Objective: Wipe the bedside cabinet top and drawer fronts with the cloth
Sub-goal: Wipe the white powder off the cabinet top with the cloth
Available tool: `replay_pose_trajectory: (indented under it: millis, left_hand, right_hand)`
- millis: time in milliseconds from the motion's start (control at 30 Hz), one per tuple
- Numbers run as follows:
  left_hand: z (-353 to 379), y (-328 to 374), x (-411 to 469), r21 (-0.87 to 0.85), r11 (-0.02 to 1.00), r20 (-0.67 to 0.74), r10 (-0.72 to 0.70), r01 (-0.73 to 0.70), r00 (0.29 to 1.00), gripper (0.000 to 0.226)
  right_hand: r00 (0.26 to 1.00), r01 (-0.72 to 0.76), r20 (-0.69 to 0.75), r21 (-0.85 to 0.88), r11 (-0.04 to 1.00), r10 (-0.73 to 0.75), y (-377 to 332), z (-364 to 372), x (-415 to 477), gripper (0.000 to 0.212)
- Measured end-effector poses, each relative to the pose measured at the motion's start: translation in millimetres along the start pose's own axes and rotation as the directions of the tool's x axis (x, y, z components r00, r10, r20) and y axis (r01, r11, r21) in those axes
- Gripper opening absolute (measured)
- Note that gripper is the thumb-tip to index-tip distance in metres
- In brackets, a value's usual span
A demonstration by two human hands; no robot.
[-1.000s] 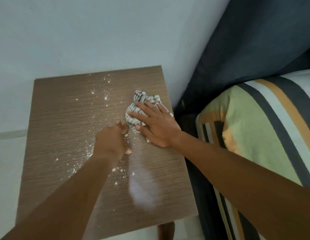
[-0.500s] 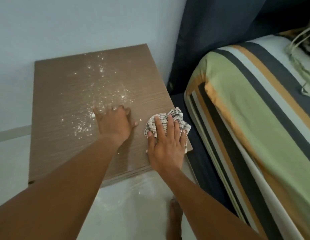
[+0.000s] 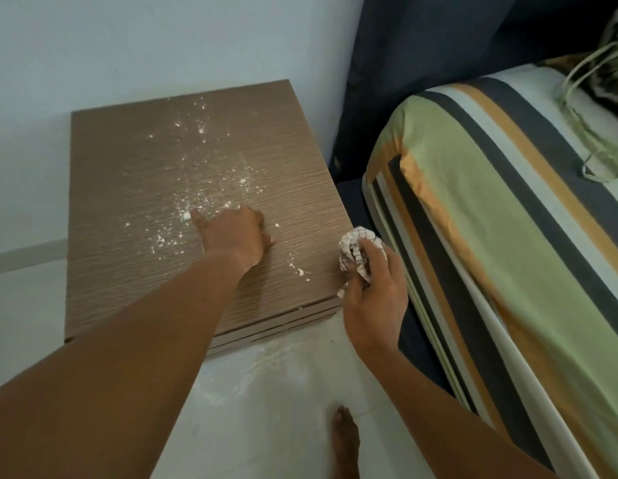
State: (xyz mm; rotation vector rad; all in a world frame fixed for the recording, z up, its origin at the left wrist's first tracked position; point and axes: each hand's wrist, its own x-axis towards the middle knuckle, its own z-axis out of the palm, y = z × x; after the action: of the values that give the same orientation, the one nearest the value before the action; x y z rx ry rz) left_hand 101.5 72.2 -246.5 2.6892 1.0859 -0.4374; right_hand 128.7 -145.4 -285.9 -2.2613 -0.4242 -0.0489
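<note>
Most of the cloth (image 3: 355,253) balled inside the right hand (image 3: 373,299); drawer fronts foreshortened beyond reading.

The bedside cabinet (image 3: 135,209) is a low brown box with a fine horizontal wood-grain finish, its back edge against the pale wall. White powder and crumbs are scattered over the middle and rear of its top, with a few more specks toward its front right part. Its drawer fronts show only as thin stacked strips below the front edge. The cloth (image 3: 356,252), white with a dark check pattern, is bunched into a ball at the cabinet's right front corner, just past the edge.
</note>
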Motion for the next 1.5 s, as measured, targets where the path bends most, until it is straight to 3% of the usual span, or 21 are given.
replay_pose_trajectory:
  millis: [133, 300, 400, 533, 600, 700, 767, 967, 1100, 1167, 1267, 1400, 1500]
  left_hand:
    - [-16, -5, 15, -0.161, 0.987, -0.122, -0.046, 0.026, 0.992, 0.017]
    - [-33, -25, 62, -0.25, 0.966, -0.106, -0.099, 0.07, 0.989, 0.026]
    - [-40, -37, 89, -0.221, 0.97, -0.075, -0.124, 0.104, 0.989, 0.023]
    - [-46, -49, 105, -0.228, 0.959, -0.043, -0.18, 0.166, 0.983, 0.042]
    - [-47, -53, 110, -0.2, 0.965, -0.036, -0.177, 0.166, 0.984, 0.049]
    - [-46, -55, 116, -0.114, 0.977, -0.033, -0.183, 0.178, 0.983, 0.047]
    - [-47, -55, 119, -0.068, 0.98, -0.035, -0.192, 0.189, 0.981, 0.047]
    - [-44, -60, 120, -0.06, 0.982, -0.009, -0.18, 0.179, 0.984, 0.063]
    - [-47, -57, 119, -0.013, 0.985, 0.025, -0.174, 0.174, 0.984, 0.054]
    - [-48, -58, 117, -0.011, 0.988, 0.041, -0.154, 0.155, 0.987, 0.044]
    - [-41, -68, 103, -0.126, 0.986, 0.08, -0.102, 0.112, 0.992, 0.048]
    - [-24, -81, 60, -0.091, 0.995, -0.144, 0.023, -0.036, 0.989, 0.043]
    - [-16, -76, 27, -0.037, 0.993, -0.089, 0.105, -0.108, 0.991, 0.041]
  right_hand:
    - [0.987, 0.073, 0.135, 0.075, 0.995, -0.082, -29, 13, 57, 0.063]
    - [0.914, 0.185, 0.331, 0.176, 0.967, -0.235, -64, 68, 151, 0.063]
    - [0.904, 0.227, 0.305, 0.247, 0.942, -0.298, -83, 103, 207, 0.057]
    - [0.891, 0.304, 0.271, 0.243, 0.921, -0.365, -103, 153, 288, 0.056]
    - [0.869, 0.31, 0.348, 0.173, 0.935, -0.353, -103, 178, 323, 0.056]
    - [0.742, 0.495, 0.578, -0.127, 0.86, -0.341, -95, 217, 347, 0.057]
    - [0.657, 0.604, 0.666, -0.183, 0.775, -0.355, -103, 234, 345, 0.061]
    - [0.357, 0.821, 0.788, -0.009, 0.571, -0.502, -132, 249, 331, 0.058]
    - [0.136, 0.894, 0.837, 0.127, 0.43, -0.531, -118, 227, 316, 0.056]
    - [0.074, 0.905, 0.847, 0.164, 0.392, -0.526, -104, 206, 300, 0.056]
    - [-0.021, 0.926, 0.853, 0.213, 0.312, -0.522, -80, 172, 267, 0.057]
    - [-0.156, 0.932, 0.858, 0.292, 0.215, -0.49, -50, 121, 217, 0.056]
    - [-0.204, 0.931, 0.865, 0.316, 0.184, -0.458, -27, 86, 183, 0.056]
